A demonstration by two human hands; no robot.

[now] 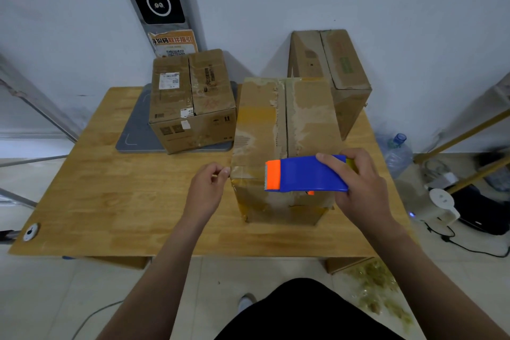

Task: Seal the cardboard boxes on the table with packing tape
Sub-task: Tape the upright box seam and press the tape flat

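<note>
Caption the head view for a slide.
Right hand holds the tape dispenser on the near box; left hand pinches the tape.

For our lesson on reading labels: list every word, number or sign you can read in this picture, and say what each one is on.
"…份码取件指引": orange notice, heading partly hidden; smaller print blurred.
White label, left box: too small to read.
Green stamp, back box: blurred.

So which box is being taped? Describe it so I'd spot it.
On the wooden table, take the nearest box. Unlike the left box and right box behind, it has the blue tape dispenser held across its top.
</note>
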